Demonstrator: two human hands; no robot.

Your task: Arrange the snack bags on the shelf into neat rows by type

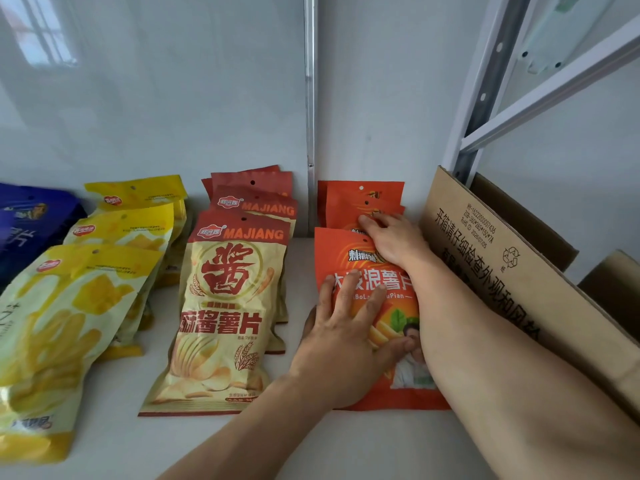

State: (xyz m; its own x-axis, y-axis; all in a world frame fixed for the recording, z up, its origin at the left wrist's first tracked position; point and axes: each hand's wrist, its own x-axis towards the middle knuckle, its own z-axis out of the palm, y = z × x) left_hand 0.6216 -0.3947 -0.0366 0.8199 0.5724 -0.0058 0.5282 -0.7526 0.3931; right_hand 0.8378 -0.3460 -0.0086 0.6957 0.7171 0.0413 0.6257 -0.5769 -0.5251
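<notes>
Snack bags lie in rows on the white shelf [304, 271]: yellow bags [86, 289] at left, red-and-cream bags [228, 306] in the middle, orange bags [360, 258] right of centre beside a cardboard box [502, 258]. The left hand [346, 341] presses spread, straight fingers on the front orange bag. The right hand [394, 240] rests loosely curved fingers on the orange bag behind it.

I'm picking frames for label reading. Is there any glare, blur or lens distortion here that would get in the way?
Head view: soft even light; a window reflection glazes the back wall; wide-angle bending bows the shelf upright; the front yellow bag smears toward the edge; the MAJIANG bag reads sharply.
</notes>
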